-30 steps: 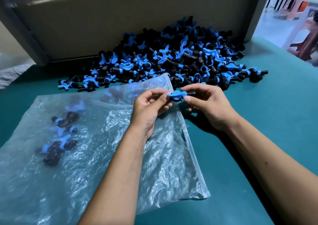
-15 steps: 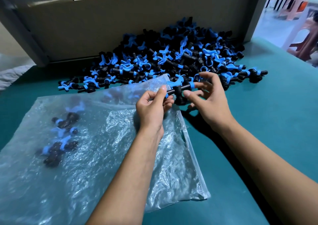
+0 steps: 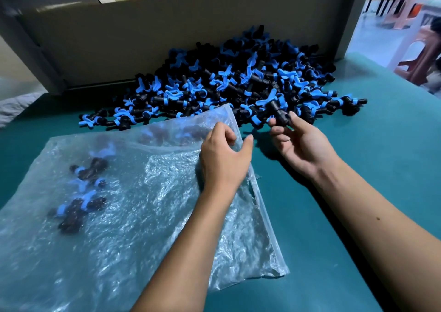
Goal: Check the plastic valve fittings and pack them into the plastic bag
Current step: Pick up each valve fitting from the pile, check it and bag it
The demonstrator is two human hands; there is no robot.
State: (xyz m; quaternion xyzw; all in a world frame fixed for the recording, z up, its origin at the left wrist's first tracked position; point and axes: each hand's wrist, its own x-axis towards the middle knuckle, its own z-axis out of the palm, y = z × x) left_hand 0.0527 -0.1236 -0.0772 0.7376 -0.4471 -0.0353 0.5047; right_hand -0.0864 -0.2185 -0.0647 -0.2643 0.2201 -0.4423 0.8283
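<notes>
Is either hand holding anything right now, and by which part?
The right hand pinches a valve fitting by its black body. The left hand pinches the plastic bag at its open edge.

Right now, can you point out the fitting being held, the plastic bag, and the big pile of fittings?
held fitting [image 3: 281, 114], head view, on its black body above the fingertips.
plastic bag [image 3: 148, 216], head view, on its crinkled middle.
pile of fittings [image 3: 238, 78], head view, on the heap's centre.
</notes>
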